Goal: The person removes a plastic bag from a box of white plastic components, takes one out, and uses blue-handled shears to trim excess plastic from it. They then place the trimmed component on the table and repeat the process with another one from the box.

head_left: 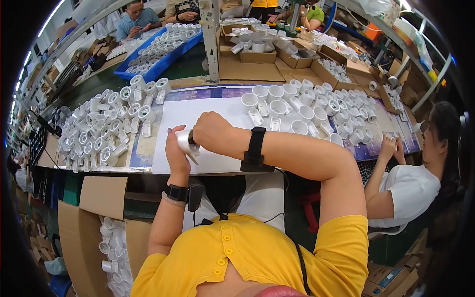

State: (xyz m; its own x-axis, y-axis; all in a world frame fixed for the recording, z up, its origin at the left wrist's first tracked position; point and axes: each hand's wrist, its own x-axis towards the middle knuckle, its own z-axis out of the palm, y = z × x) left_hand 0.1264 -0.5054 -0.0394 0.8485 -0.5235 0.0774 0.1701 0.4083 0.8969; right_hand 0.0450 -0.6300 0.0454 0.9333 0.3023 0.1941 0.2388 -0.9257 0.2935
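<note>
My left hand point(176, 156) is wrapped round a white plastic cup-shaped housing point(183, 140) with a flat tab hanging from its lower side. My right hand point(212, 129) is curled into a fist right at the housing's open end. Something small and dark shows beside its fingers, but what they grip is hidden. Both hands are just above a white sheet point(198, 114) on the workbench. On the left lies a heap of similar white housings point(94, 133), many with tabs. More open white cups point(277, 106) stand to the right of the sheet.
A cardboard box point(89, 237) of white parts stands below the bench at the left. A blue tray point(163, 52) of parts and cardboard cartons point(257, 57) are beyond. A metal post point(210, 39) rises at the far edge. A person in white point(410, 190) works at the right.
</note>
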